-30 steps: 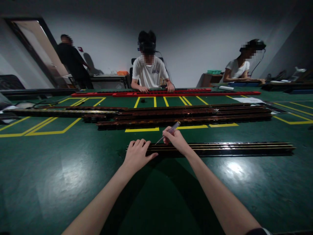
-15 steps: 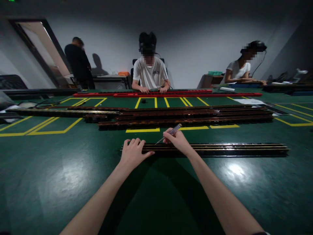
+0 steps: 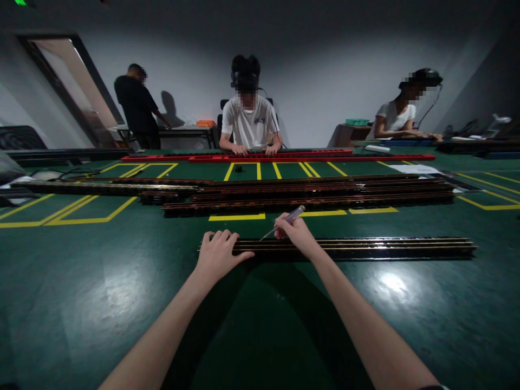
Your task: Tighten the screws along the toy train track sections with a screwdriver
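A long, glossy black strip with gold-coloured lines point(image 3: 390, 248) lies crosswise on the green table in front of me. Near its left end my left hand point(image 3: 220, 253) grips it, fingers over the far edge and thumb along the near side. My right hand point(image 3: 295, 232) holds a screwdriver point(image 3: 293, 214) by its clear handle. The thin shaft slants down to the left, its tip at the strip just right of my left hand. Whether the tip touches the strip is too small to tell.
Beyond the strip lies a pile of similar dark strips point(image 3: 309, 194). Yellow tape lines point(image 3: 87, 220) mark the green table point(image 3: 122, 303). Across it, a seated person point(image 3: 249, 122) handles long red strips point(image 3: 309, 158). Another person sits at right; one stands back left.
The strip and my left hand have shifted slightly left. My right hand with the screwdriver has moved a touch right. The standing person at the back has moved right, an arm now reaching out.
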Demonstrator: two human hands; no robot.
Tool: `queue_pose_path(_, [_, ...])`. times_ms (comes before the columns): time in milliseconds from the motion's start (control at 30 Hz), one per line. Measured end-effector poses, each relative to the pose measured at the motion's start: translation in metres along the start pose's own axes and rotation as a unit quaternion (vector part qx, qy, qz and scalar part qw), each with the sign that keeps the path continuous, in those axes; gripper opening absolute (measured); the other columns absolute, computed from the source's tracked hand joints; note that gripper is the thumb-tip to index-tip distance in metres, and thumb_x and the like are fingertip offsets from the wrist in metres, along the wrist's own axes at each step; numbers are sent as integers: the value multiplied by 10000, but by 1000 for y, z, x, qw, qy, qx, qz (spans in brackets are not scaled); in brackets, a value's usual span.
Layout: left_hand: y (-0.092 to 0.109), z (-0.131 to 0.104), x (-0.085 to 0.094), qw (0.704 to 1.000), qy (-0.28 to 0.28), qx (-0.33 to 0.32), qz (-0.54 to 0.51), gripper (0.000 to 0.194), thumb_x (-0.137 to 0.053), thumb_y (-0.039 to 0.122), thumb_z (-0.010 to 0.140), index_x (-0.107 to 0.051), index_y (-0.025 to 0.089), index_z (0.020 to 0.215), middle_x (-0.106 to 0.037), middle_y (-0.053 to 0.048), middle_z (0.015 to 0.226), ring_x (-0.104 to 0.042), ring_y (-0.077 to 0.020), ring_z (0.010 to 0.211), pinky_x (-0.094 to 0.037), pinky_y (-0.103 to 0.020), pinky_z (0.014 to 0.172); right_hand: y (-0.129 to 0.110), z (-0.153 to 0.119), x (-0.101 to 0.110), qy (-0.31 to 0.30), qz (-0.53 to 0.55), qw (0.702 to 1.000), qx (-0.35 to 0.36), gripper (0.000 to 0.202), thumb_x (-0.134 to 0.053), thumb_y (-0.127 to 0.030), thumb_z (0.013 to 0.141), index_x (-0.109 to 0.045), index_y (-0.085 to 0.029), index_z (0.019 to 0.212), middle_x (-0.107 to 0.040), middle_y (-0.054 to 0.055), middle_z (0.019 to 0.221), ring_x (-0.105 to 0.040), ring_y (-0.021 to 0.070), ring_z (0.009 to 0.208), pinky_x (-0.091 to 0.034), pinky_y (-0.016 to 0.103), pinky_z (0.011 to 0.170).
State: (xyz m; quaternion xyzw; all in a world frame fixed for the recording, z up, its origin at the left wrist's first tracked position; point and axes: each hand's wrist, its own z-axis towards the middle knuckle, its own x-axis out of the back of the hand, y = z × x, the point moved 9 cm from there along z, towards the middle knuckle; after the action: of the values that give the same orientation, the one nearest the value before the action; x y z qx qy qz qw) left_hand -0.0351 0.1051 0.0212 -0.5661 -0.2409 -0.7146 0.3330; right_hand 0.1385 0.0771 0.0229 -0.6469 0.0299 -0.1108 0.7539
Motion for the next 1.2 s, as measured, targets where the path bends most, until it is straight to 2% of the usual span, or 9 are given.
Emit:
queue_pose_path(200, [1, -1, 1, 1000, 6, 1, 1, 580, -454, 638, 853, -644, 135, 1072, -661, -141, 1073, -598, -302, 990, -399, -470, 892, 10, 4, 9, 36, 38, 999, -8, 233, -596, -401, 727, -524, -192, 652, -548, -43, 521, -530, 106, 499, -437, 256, 544])
queue_pose_path(300, [4, -2, 4, 1000, 28, -5, -6, 521, -482, 587, 862, -642, 141, 1078, -667, -131, 1074, -607, -295, 994, -404, -463, 902, 9, 4, 9, 36, 47, 998, -7, 243, -605, -407, 719, -524, -190, 646, -545, -44, 515, -522, 102, 494, -433, 251, 537])
queue_pose_path(533, [28, -8, 8, 993, 94, -49, -49, 385, -521, 418, 874, -610, 156, 1141, -669, -110, 1137, -604, -266, 1052, -411, -446, 937, 5, 0, 5, 32, 49, 998, -13, 311, -645, -474, 701, -534, -186, 660, -552, -41, 526, -522, 101, 500, -435, 251, 537])
queue_pose_path(633, [34, -8, 5, 994, 99, -32, -41, 406, -512, 437, 888, -596, 158, 1171, -667, -111, 1146, -595, -268, 1064, -405, -442, 945, 4, 1, 4, 25, 45, 999, -13, 326, -649, -489, 702, -529, -188, 664, -546, -44, 519, -518, 101, 495, -430, 249, 529])
queue_pose_path(800, [33, -4, 2, 997, 69, -16, -20, 464, -499, 512, 885, -606, 150, 1155, -658, -115, 1123, -589, -275, 1030, -411, -429, 912, 1, 2, 4, 18, 32, 999, 3, 327, -633, -499, 719, -522, -195, 675, -543, -44, 521, -519, 107, 495, -429, 254, 525])
queue_pose_path(1067, [19, -1, 2, 999, 49, 13, -17, 523, -484, 606, 856, -630, 172, 1108, -655, -118, 1081, -582, -278, 989, -398, -428, 876, -9, -3, -7, 0, -23, 999, 27, 296, -607, -482, 753, -553, -193, 716, -590, -25, 589, -574, 130, 578, -462, 286, 610])
queue_pose_path(1200, [12, -2, 3, 998, 43, 43, -6, 581, -465, 656, 836, -636, 165, 1095, -651, -133, 1081, -574, -297, 1014, -384, -446, 888, -11, -2, -2, 12, -48, 998, 32, 287, -596, -473, 758, -561, -192, 715, -606, -18, 590, -588, 142, 590, -464, 301, 636])
